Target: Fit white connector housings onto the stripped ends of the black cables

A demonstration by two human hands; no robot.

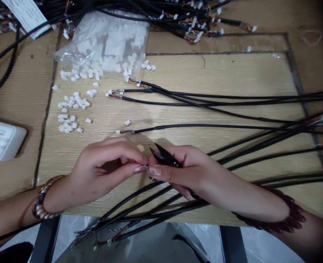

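Note:
Near the middle of the board, my left hand point(103, 168) pinches small wire ends between thumb and index finger. My right hand point(185, 168) meets it fingertip to fingertip, its thumb and index finger closed on the same wires. Black snips point(168, 157) rest inside my right hand, blades pointing up and left. Several black cables point(156, 208) run beneath my right hand, with bare coloured wire ends at the board's front edge. Above my hands lies a black cable point(194, 126) with a white connector point(118, 132) on its end.
Loose white connectors point(76, 100) lie scattered at the left of the board, below a clear bag point(109, 44) of them. Bundled black cables point(172, 22) cross the back. A white box-shaped device point(4, 138) sits at far left.

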